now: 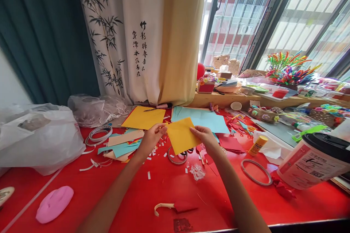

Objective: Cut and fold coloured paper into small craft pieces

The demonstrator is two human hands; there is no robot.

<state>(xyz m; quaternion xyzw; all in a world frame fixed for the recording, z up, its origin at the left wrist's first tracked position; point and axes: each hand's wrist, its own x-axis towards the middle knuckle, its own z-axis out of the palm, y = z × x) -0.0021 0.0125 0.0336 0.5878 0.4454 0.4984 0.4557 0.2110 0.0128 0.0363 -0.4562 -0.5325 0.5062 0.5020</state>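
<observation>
Bare forearms [117, 193] are stretched across the red surface [136, 211], past red paper [186, 206] with a curled cream strip [164, 205], and near scattered white scraps [149, 175] a yellow paper square [182, 137] is held up, its opposite sides pinched by the left hand [154, 135] and right hand [205, 136].

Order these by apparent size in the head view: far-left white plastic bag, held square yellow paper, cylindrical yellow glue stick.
Largest to smallest:
1. White plastic bag
2. Held square yellow paper
3. Cylindrical yellow glue stick
</observation>
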